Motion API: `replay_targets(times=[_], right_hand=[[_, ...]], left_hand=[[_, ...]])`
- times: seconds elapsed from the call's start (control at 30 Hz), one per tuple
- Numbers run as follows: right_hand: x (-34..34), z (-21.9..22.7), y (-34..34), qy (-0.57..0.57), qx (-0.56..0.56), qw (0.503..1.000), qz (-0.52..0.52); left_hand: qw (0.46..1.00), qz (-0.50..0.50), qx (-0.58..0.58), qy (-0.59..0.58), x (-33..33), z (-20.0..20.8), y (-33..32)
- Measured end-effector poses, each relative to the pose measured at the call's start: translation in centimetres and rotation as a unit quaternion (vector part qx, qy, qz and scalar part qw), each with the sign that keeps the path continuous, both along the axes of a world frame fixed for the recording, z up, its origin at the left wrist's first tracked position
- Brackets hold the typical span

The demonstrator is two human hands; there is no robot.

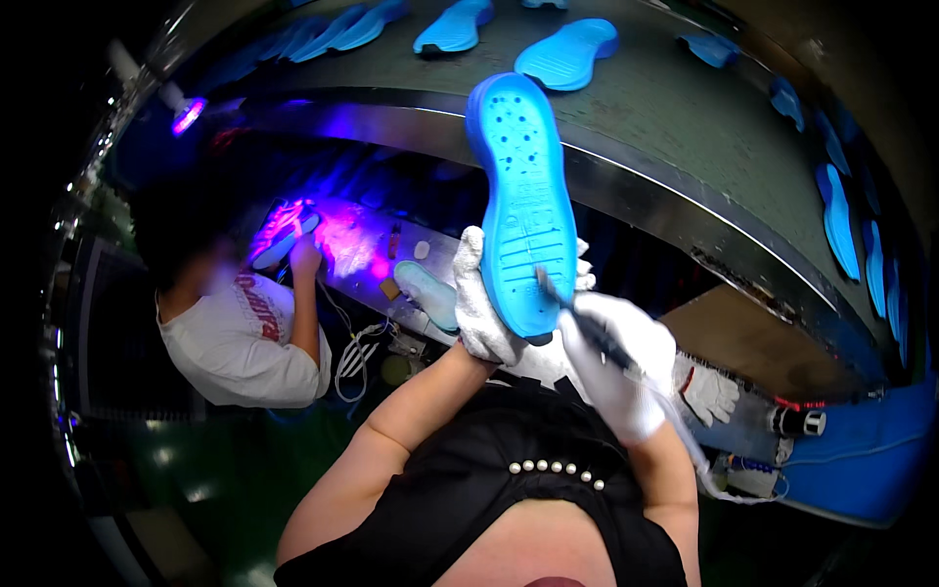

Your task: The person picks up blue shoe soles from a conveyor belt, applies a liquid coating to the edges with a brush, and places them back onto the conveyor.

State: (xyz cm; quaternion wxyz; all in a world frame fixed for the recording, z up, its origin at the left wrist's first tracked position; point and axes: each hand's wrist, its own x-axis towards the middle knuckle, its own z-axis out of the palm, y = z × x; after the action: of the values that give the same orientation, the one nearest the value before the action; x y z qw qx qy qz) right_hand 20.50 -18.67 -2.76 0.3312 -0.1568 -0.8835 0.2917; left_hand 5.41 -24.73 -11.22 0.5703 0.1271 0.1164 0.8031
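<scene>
Lamp, far left: small lamp (188, 115) glows pink-violet above the bench (352, 240).
Co-worker: seated person in white top (256, 338), hands in the violet light with a shoe sole (286, 242); exact grip too small to tell.
Pale sole: pale greenish sole (426, 295) lies on the bench, left of the worker's near hand.
Left hand: white-gloved left hand (482, 311) grasps the blue sole (525, 201) around its lower end, thumb along the left edge, gloved fingertips showing past the right edge.
Blue sole: raised in front of the worker, textured face to view, holes toward the far end, ridges across the near half; bench below, belt (670, 112) beyond.
Brush-like tool: dark-handled brush-like tool (602, 338) slants up-left, its tip at the ridged part; cannot tell whether it presses.
Right hand: white-gloved right hand (631, 342) clasps the tool's handle, just right of the sole.
Spare glove: white glove (710, 394) on the bench, right of the right hand.
Belt, far right: more blue soles (838, 223) along the curve.
</scene>
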Motion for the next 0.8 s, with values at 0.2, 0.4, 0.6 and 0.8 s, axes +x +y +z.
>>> replay_targets(times=[0.2,0.4,0.6,0.8], right_hand=[[-1.0,-1.1,1.9,0.174,0.028,0.984,-0.039],[-0.1,-1.7,1.2,0.194,-0.111,0.974,0.035],[0.6,-2.0,-0.8,0.007,0.079,0.986,0.149],[-0.3,-3.9,0.9,0.185,-0.21,0.96,-0.01]], left_hand=[[0.979,-0.083,0.043,-0.18,2.8,0.3,-0.9],[0.985,-0.076,0.097,-0.122,3.2,-1.1,-0.2],[0.99,-0.102,0.064,-0.077,2.6,0.8,-0.2],[0.998,-0.028,0.031,-0.036,1.8,1.8,0.2]])
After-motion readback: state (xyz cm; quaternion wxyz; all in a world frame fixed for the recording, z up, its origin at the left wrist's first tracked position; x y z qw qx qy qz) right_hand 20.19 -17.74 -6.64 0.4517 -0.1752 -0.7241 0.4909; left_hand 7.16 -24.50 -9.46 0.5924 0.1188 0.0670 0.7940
